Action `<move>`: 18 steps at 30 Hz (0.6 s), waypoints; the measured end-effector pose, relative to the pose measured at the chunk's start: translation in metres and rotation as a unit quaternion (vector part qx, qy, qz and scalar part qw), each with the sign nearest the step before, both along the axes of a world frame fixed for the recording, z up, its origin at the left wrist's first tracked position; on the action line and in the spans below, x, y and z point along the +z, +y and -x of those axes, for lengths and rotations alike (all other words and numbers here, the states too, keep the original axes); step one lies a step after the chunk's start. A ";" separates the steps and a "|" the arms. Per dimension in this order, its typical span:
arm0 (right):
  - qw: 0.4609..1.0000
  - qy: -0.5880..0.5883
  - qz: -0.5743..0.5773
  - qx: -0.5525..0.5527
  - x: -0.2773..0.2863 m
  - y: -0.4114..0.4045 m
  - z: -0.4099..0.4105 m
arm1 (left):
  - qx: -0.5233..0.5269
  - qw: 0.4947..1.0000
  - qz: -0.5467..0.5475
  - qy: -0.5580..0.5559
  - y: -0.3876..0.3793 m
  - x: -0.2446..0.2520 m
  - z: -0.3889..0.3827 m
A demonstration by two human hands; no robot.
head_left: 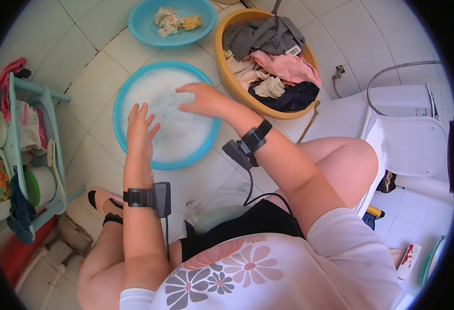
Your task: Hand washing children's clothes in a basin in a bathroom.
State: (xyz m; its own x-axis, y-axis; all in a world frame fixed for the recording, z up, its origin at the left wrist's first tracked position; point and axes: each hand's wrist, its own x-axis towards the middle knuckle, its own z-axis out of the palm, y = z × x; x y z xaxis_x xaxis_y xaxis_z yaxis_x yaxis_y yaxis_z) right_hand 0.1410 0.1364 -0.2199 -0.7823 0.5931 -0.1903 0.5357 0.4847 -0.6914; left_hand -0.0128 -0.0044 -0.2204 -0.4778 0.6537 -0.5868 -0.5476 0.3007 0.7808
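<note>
My left hand hovers over the near left rim of a round blue plastic basin, fingers apart and holding nothing. Across from it, my right hand reaches over the basin's right side, thumb and fingers spread, also with nothing in it. White suds cover the water, and whatever may lie beneath them is hidden. To the right, a yellow oval tub is heaped with laundry: a grey cloth, a pink garment and a dark navy one.
A second blue basin behind holds a crumpled white cloth and a yellow scrunched item. On the left stands a pale blue plastic rack with bottles and a brush. A white toilet is at the right, with a grey hose above.
</note>
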 end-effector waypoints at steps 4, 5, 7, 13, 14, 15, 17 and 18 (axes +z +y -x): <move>0.997 -0.053 -0.036 -0.034 -0.019 -0.001 -0.023 | -0.017 1.000 0.022 0.008 0.001 -0.009 -0.005; 0.994 -0.036 -0.058 -0.085 -0.016 0.005 -0.024 | -0.015 1.000 0.022 0.009 0.000 -0.012 -0.002; 0.987 -0.021 -0.080 -0.138 -0.006 0.021 -0.032 | -0.018 1.000 0.022 0.009 0.000 -0.014 0.002; 0.949 0.022 -0.118 -0.292 0.002 0.115 -0.103 | 0.016 1.000 -0.009 0.010 0.011 -0.012 0.000; 0.962 -0.053 -0.095 -0.252 -0.004 0.143 -0.136 | 0.002 1.000 -0.010 0.005 0.019 -0.009 -0.008; 0.968 -0.125 -0.065 -0.206 -0.011 0.157 -0.156 | -0.007 1.000 -0.005 0.003 0.023 -0.009 -0.013; 0.962 -0.190 0.002 -0.199 -0.001 0.151 -0.136 | 0.007 1.000 0.018 0.013 0.007 -0.009 -0.003; 0.940 -0.266 0.052 -0.209 0.006 0.154 -0.145 | 0.003 1.000 0.024 0.007 0.007 -0.009 -0.007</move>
State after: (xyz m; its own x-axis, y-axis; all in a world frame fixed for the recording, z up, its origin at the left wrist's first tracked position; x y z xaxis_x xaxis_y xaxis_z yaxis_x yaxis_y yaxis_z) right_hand 0.2865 0.2899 -0.2139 -0.2632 0.7843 -0.5617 0.9473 0.1000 -0.3042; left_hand -0.0054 0.0029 -0.2290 -0.4896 0.6227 -0.6104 -0.5380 0.3351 0.7734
